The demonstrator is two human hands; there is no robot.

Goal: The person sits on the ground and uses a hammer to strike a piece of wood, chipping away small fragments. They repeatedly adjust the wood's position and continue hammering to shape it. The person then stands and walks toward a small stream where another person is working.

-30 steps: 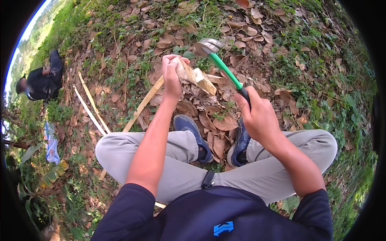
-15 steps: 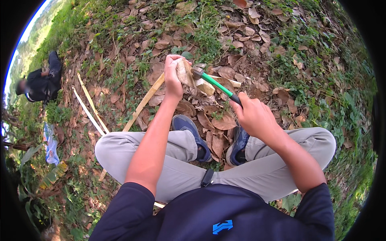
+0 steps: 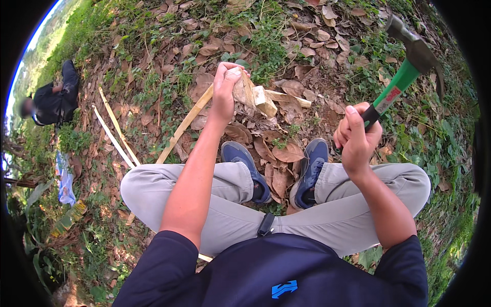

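My left hand (image 3: pixel 223 100) is closed around a rough wooden block (image 3: pixel 242 91), held low over the leaf litter. Against its right side lies a smaller, pale-ended piece of wood (image 3: pixel 264 102). A long wooden strip (image 3: pixel 188 124) runs from near my left wrist down toward my left knee, and another strip (image 3: pixel 291 99) extends right behind the blocks. My right hand (image 3: pixel 359 137) grips the black lower handle of a claw hammer (image 3: pixel 395 87) with a green shaft. The hammer is raised at the right, its metal head apart from the wood. How the pieces join is hidden.
Dry leaves (image 3: pixel 287 152) and green weeds cover the ground. Two pale sticks (image 3: pixel 118 134) lie left of my left knee. A blue-white plastic sheet (image 3: pixel 65 179) is farther left. Another person (image 3: pixel 55 105) sits at the far left. My shoes (image 3: pixel 313 169) stand below the wood.
The hammer has swung up and right, away from the wooden block where its head was. My left hand stays at the block, with only a slight shift.
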